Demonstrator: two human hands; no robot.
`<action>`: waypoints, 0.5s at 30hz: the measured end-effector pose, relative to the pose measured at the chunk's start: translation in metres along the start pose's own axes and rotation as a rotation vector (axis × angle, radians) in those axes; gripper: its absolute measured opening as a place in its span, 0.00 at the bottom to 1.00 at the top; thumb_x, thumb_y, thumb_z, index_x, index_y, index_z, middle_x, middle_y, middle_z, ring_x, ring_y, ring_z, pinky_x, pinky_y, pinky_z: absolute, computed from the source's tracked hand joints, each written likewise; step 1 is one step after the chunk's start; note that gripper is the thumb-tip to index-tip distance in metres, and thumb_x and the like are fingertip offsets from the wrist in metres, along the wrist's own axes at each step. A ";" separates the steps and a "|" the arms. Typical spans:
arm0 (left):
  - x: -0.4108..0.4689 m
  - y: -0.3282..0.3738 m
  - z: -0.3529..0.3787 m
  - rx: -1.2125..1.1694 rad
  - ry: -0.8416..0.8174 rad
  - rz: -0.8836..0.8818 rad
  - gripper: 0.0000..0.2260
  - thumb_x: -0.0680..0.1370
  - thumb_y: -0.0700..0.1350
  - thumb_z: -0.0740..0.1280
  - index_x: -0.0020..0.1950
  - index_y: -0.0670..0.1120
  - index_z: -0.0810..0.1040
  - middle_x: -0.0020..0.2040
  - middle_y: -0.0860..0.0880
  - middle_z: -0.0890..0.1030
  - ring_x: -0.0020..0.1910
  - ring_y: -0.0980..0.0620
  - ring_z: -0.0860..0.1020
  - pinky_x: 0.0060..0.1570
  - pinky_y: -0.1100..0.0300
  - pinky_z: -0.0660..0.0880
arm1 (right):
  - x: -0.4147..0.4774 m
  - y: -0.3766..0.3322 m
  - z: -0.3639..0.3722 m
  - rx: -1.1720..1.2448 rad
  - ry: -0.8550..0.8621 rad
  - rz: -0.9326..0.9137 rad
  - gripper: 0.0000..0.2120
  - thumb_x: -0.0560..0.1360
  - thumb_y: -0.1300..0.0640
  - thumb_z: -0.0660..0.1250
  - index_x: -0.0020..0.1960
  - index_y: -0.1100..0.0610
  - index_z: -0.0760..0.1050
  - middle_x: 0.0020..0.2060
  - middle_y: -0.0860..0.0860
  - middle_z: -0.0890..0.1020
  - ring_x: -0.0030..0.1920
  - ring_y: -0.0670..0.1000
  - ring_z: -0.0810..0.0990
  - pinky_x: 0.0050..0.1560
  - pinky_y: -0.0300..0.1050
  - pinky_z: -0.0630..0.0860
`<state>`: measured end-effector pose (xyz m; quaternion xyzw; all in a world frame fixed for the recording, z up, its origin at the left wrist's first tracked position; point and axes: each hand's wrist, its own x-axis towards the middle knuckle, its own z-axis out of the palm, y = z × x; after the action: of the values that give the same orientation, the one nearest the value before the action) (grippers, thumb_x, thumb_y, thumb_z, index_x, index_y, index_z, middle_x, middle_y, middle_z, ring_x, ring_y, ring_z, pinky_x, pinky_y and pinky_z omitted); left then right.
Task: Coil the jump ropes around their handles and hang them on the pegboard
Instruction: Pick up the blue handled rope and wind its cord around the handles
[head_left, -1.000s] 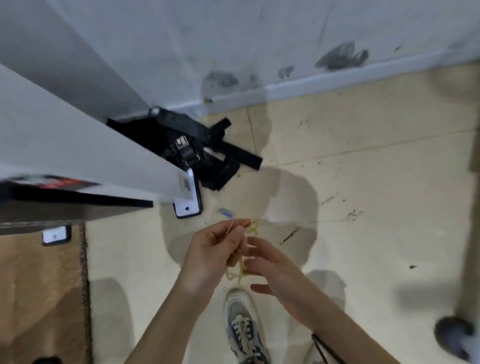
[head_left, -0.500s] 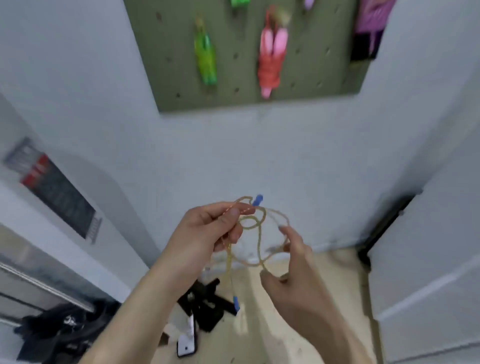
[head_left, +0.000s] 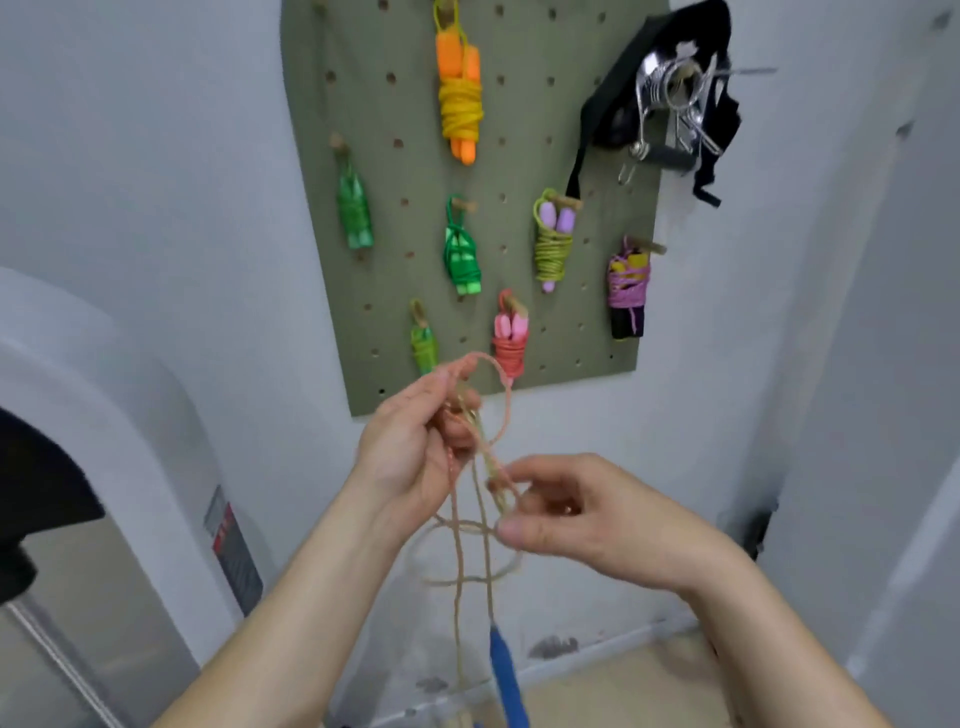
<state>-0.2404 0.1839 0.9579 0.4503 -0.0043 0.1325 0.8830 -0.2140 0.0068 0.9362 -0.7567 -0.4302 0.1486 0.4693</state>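
Your left hand (head_left: 410, 457) has its grip pinching a bunch of tan rope (head_left: 470, 519) loops in mid-air, and your right hand (head_left: 587, 525) pinches a strand just beside it. Loose loops sag below and the blue handle (head_left: 504, 670) dangles free; its weight could tug coils out or knot them. Beyond, the pegboard (head_left: 597, 322) is crowded with coiled ropes, its lower right corner looks barest, and black straps (head_left: 675, 93) hang over the upper right edge.
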 end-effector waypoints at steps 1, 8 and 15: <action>-0.001 0.004 0.001 0.034 0.001 -0.012 0.12 0.81 0.42 0.57 0.53 0.40 0.79 0.31 0.46 0.78 0.24 0.58 0.67 0.27 0.69 0.63 | 0.004 -0.003 0.000 -0.120 0.054 -0.025 0.10 0.73 0.47 0.72 0.45 0.53 0.80 0.28 0.44 0.73 0.31 0.41 0.69 0.35 0.39 0.68; 0.009 0.024 -0.045 0.320 0.275 -0.078 0.07 0.78 0.37 0.58 0.42 0.47 0.68 0.29 0.46 0.77 0.19 0.57 0.61 0.20 0.69 0.51 | 0.011 -0.016 -0.050 0.646 0.512 -0.027 0.10 0.71 0.53 0.68 0.33 0.56 0.78 0.21 0.46 0.61 0.23 0.45 0.58 0.26 0.38 0.55; 0.006 0.001 -0.060 0.834 -0.233 -0.180 0.25 0.70 0.46 0.70 0.65 0.62 0.71 0.54 0.54 0.80 0.36 0.53 0.73 0.29 0.63 0.65 | 0.039 -0.044 -0.045 0.310 0.201 0.051 0.14 0.77 0.53 0.63 0.41 0.63 0.78 0.22 0.47 0.59 0.25 0.46 0.55 0.30 0.42 0.49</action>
<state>-0.2411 0.2338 0.9235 0.7785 -0.0107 -0.0060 0.6275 -0.1857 0.0198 1.0035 -0.6971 -0.3339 0.1484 0.6169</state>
